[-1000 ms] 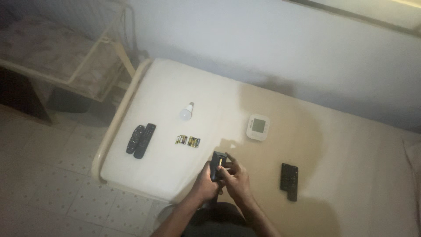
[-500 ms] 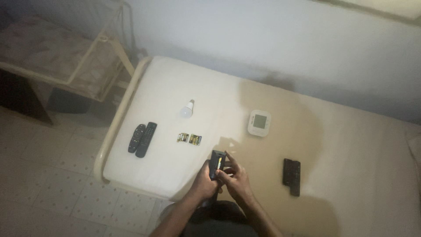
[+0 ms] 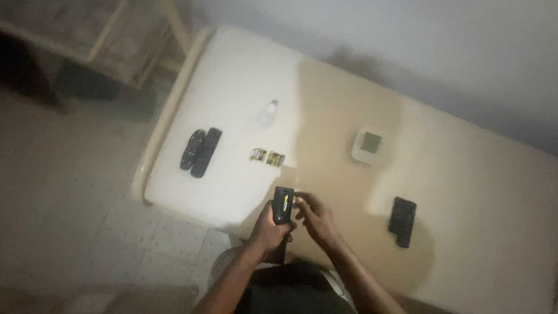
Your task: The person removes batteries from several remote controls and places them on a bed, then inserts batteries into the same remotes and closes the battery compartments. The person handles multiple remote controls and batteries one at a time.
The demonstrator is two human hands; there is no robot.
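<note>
Desk (image 3: 244, 87) fills most of the view, pale top, one half in bright light, the other in tan shadow. Wall runs along its far side; tiled floor to the left. Wire shelf frame (image 3: 125, 40) stands off the far left corner.

My left hand (image 3: 271, 224) is wrapped around a black remote (image 3: 283, 204), fingers closed on its lower half, held upright just over the near edge of the desk. Its back faces me and a yellowish battery shows in the open compartment (picture is blurred, so I cannot tell how many). My right hand (image 3: 317, 216) is loosely open just beside it, fingertips at the remote's right edge, gripping nothing that I can see.

Another black remote (image 3: 402, 221) lies to the right, well apart. Two dark remotes (image 3: 200, 151) lie side by side, touching, near the left edge. White square device with a screen (image 3: 368, 146) sits further back. Light bulb (image 3: 267, 111) lies beyond a short row of loose batteries (image 3: 267, 156).
</note>
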